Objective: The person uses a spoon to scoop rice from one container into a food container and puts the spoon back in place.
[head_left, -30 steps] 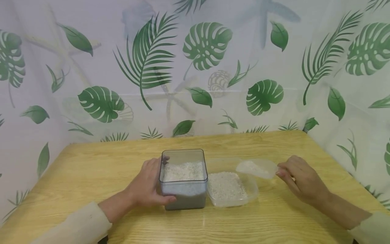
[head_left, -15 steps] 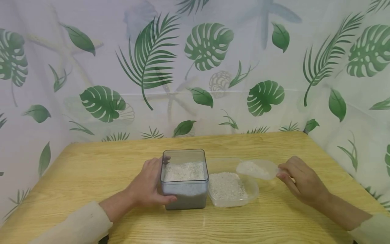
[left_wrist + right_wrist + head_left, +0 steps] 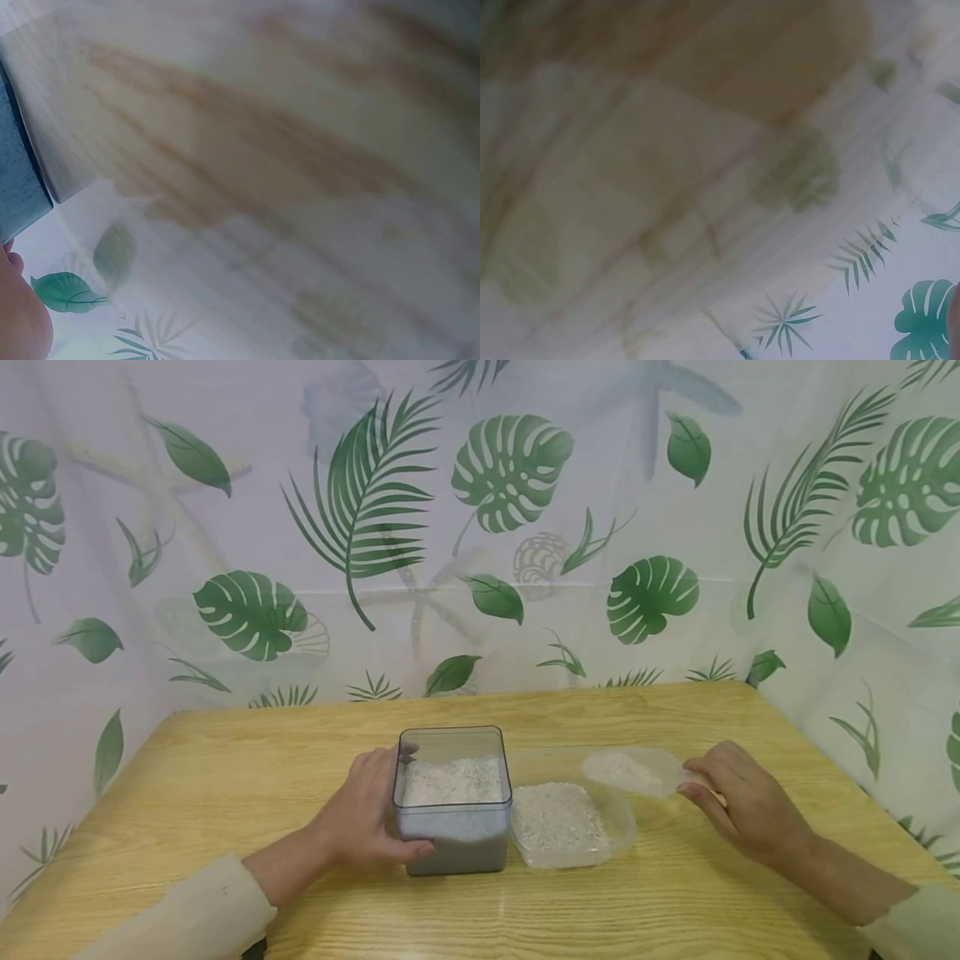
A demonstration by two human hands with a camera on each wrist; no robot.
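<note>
- The wooden bench point(image 3: 225, 777) carries two things.
- A grey square container point(image 3: 452, 802) of white grains stands at centre.
- A clear tub point(image 3: 570, 822) touches it at 3 o'clock.

My worktop point(image 3: 225, 777) is pale wood with clear grain and a slight sheen. The square tub point(image 3: 452, 847) is smoky, glossy plastic; the shallow tray point(image 3: 622, 827) and scoop point(image 3: 633, 772) are clear, thin plastic. The rice point(image 3: 558, 814) looks matt and grainy. The leaf-print curtain point(image 3: 225, 485) is smooth, faintly shiny sheeting.
</note>
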